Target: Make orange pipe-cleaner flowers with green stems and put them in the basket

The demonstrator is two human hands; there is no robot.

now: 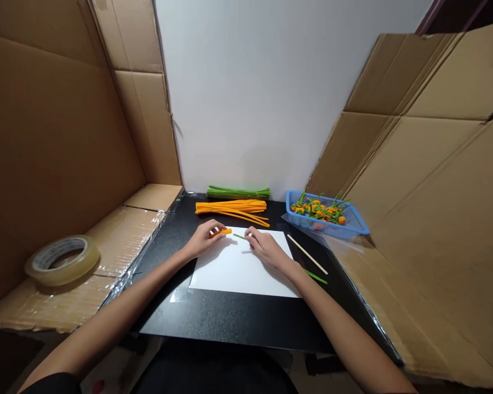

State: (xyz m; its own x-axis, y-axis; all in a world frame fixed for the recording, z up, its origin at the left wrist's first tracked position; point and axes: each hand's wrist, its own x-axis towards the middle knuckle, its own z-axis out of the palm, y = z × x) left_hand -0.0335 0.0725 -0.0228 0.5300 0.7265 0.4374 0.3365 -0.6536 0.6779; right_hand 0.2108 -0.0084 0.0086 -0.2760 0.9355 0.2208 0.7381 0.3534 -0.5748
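Over the left part of a white paper sheet (238, 273), my left hand (205, 239) pinches a short orange piece (227, 232) that looks like coiled or bundled pipe cleaner; the fingers hide part of it. My right hand (267, 249) is closed on a thin green pipe cleaner (239, 236), whose free end points left toward the orange piece. A small gap lies between the two. Beyond the paper rest a bundle of orange pipe cleaners (230, 207) and, behind it, a bundle of green pipe cleaners (238, 192).
A blue basket (355, 223) with several small orange-and-green pieces (318, 209) stands at the back right. Right of the paper lie a pale stick (308, 254) and a green stem (315, 277). A tape roll (63, 260) sits on cardboard at left. Cardboard walls (431, 180) flank the black table (230, 320).
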